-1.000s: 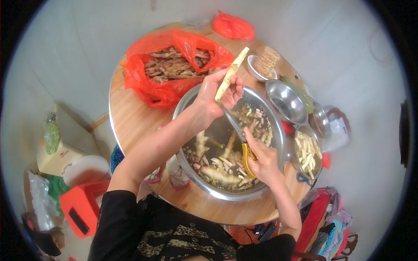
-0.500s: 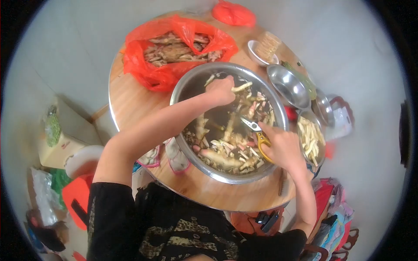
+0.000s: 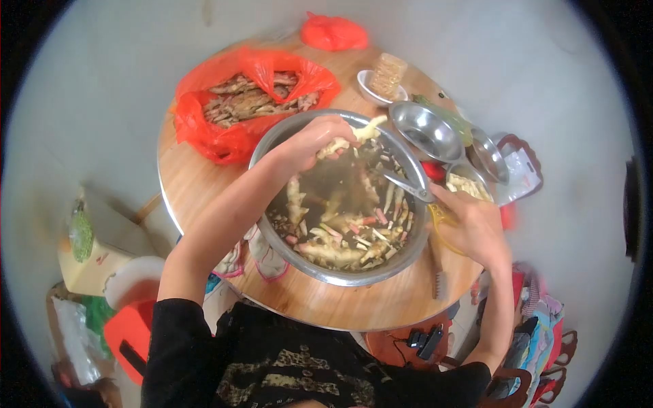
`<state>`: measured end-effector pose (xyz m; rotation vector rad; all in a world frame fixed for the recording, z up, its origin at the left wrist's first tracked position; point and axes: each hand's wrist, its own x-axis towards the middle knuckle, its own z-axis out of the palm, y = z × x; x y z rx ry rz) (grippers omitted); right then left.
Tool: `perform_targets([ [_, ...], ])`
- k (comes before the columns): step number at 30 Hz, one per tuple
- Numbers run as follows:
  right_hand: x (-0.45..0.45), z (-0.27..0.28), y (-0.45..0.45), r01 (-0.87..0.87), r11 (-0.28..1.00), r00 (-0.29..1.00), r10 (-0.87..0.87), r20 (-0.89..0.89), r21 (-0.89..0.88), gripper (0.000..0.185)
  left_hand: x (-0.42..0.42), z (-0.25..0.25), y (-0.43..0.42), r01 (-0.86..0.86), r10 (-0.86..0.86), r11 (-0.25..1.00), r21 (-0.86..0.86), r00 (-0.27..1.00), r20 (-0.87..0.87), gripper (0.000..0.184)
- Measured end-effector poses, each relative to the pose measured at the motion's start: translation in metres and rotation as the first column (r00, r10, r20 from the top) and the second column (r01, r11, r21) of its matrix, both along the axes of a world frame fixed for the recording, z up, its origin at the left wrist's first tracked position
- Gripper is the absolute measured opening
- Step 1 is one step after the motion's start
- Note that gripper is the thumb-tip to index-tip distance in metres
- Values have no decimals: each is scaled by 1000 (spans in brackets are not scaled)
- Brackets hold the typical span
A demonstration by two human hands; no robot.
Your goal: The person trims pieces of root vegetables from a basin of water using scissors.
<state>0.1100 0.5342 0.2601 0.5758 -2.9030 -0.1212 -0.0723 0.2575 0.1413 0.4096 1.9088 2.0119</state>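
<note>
1. Left hand (image 3: pixel 328 134): fingers closed on a pale root piece (image 3: pixel 369 130) above the metal basin (image 3: pixel 343 276), presumably so drips fall into the water (image 3: pixel 318 185)
2. Right hand (image 3: pixel 469 224): clamped round the yellow-handled scissors (image 3: pixel 410 188), blades pointing inward across the right rim, apparently within easy reach of the piece
3. Red bag (image 3: pixel 194 136): open beside the basin, seemingly for access to its brown roots (image 3: pixel 246 106)

I see 1 pr scissors (image 3: pixel 409 185), 1 lg basin (image 3: pixel 348 278), 2 red bags (image 3: pixel 212 143), 4 sm bowls (image 3: pixel 427 130).
</note>
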Motion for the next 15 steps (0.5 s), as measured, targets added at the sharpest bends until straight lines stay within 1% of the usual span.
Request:
perform_targets([
  [1,1,-3,-3,8,1000,1000,-8,-7,4,57,1,-1,0,79,-99,973,217,992,82,27],
  [2,1,-7,-5,29,989,999,-31,-12,-142,57,2,0,1,132,-209,896,425,968,140,27],
  [3,0,-13,-6,46,957,999,-52,-15,-287,57,0,-1,1,138,-212,895,425,968,133,27],
  [4,-4,-24,-5,46,957,998,-54,-21,-288,57,-1,-1,-1,174,-247,882,438,962,115,29],
  [6,-12,-45,-4,-78,871,992,17,-129,-485,57,0,1,-3,211,-282,868,449,955,97,32],
  [7,-13,-49,-6,-78,871,991,16,-130,-485,57,3,4,-4,206,-268,868,452,960,77,32],
  [8,-14,-52,-11,34,778,999,-32,15,-628,57,6,6,-4,200,-253,868,454,966,58,33],
  [9,-15,-54,-17,160,659,985,-56,165,-735,57,6,6,-5,201,-254,868,454,966,58,33],
  [13,-23,-57,-29,158,654,986,-63,155,-740,55,3,3,-7,159,-256,849,505,958,128,32],
  [15,-29,-66,-29,142,602,988,-36,150,-786,55,2,4,-7,147,-264,838,526,952,155,32],
])
